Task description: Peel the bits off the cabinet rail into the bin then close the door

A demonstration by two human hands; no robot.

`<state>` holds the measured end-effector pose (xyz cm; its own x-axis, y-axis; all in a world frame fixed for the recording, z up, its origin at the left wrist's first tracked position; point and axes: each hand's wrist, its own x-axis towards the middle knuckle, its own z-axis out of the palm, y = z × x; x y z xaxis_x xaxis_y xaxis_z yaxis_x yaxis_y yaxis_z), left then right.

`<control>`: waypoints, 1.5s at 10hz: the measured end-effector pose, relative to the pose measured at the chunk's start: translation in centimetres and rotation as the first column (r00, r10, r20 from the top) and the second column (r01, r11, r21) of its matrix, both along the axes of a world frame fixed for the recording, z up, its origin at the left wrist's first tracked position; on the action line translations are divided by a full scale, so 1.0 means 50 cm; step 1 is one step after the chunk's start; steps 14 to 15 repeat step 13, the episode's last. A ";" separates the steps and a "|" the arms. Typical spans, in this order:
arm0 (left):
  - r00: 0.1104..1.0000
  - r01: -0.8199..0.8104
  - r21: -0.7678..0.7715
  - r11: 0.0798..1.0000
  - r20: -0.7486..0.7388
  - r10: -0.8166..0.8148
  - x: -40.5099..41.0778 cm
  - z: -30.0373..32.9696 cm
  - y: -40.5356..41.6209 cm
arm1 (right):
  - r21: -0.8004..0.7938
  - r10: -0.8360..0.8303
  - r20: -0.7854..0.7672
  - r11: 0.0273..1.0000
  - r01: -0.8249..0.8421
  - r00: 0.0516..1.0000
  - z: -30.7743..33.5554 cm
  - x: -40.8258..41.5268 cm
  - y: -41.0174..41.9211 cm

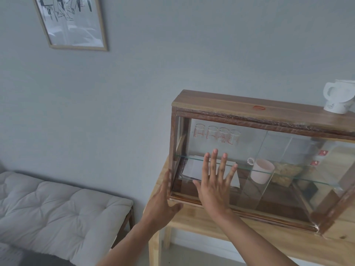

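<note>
A wooden cabinet (pixel 230 104) with sliding glass doors stands on a light wooden table (pixel 211 223). My right hand (pixel 215 183) lies flat, fingers spread, on the left glass door (pixel 221 146). My left hand (pixel 163 200) presses against the cabinet's left side post, thumb near the bottom rail (pixel 192 200). Neither hand holds anything. The door's left edge appears to sit at the left frame. No bin is in view, and I can see no bits on the rail.
Inside are several measuring glasses (pixel 217 134), white papers (pixel 192 169), a pink mug (pixel 262 170) and a glass shelf. A white jug (pixel 338 98) stands on the cabinet top. A cushioned bench (pixel 57 214) stands at the left, under a framed picture (pixel 71 22).
</note>
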<state>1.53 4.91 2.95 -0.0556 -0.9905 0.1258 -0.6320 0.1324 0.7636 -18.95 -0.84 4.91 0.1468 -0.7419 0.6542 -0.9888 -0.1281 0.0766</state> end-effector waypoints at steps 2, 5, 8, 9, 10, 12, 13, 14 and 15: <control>1.000 -0.005 -0.017 1.000 0.002 0.005 0.001 -0.005 -0.005 | 0.016 0.026 0.009 1.000 -0.026 1.000 0.010 0.026 0.007; 1.000 -0.004 -0.021 1.000 0.022 0.005 0.001 -0.017 -0.012 | 0.076 0.103 -0.037 0.992 -0.100 0.994 0.022 0.042 0.016; 0.991 -0.004 -0.042 0.999 0.130 0.009 -0.001 -0.007 -0.010 | 0.165 0.177 -0.064 0.972 -0.164 0.982 0.037 0.043 0.029; 0.987 0.001 -0.037 0.999 0.160 0.005 -0.001 -0.003 -0.008 | 0.191 0.174 -0.083 0.969 -0.156 0.981 0.045 0.040 0.037; 0.979 -0.001 -0.036 0.999 0.204 0.008 -0.003 0.003 -0.002 | 0.194 0.215 -0.123 0.963 -0.189 0.969 0.053 0.023 0.048; 0.953 0.003 0.019 1.000 0.302 -0.009 -0.027 0.013 0.028 | 0.226 0.259 -0.138 0.948 -0.224 0.956 0.061 -0.047 0.083; 0.924 0.002 0.019 1.000 0.383 -0.009 -0.044 0.012 0.036 | 0.221 0.219 -0.153 0.958 -0.183 0.964 0.061 -0.086 0.105; 0.924 0.002 0.019 1.000 0.383 -0.009 -0.044 0.012 0.036 | 0.221 0.219 -0.153 0.958 -0.183 0.964 0.061 -0.086 0.105; 0.924 0.002 0.019 1.000 0.383 -0.009 -0.044 0.012 0.036 | 0.221 0.219 -0.153 0.958 -0.183 0.964 0.061 -0.086 0.105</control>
